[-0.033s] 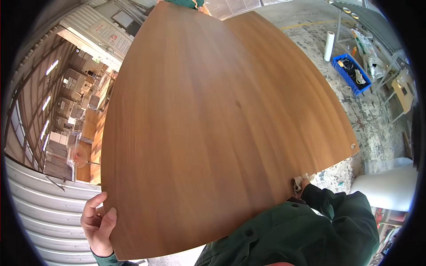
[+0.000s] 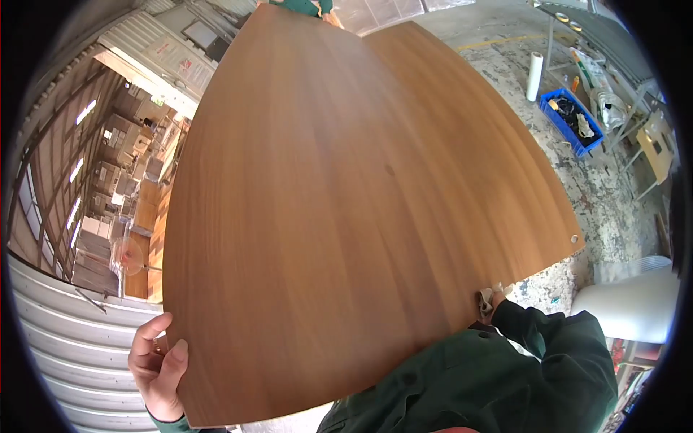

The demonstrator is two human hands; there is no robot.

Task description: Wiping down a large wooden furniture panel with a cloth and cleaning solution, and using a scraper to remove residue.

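Observation:
A large brown wood-veneer panel [image 2: 361, 209] fills most of the view, lifted off the ground. My left hand [image 2: 155, 364] grips its lower left edge, thumb on the face. My right hand [image 2: 489, 299], at the end of a green sleeve, holds the lower right edge; only a few fingers show, the rest is hidden behind the board. At the far end another person in green [image 2: 310, 7] is at the panel's top edge, mostly hidden behind it.
A blue crate [image 2: 570, 119] of odds and ends and a white roll [image 2: 534, 76] stand on the stained concrete floor at right, by a metal rack. A white rounded object [image 2: 628, 303] sits lower right. A corrugated metal wall [image 2: 65, 346] and stacked boards [image 2: 123, 195] lie left.

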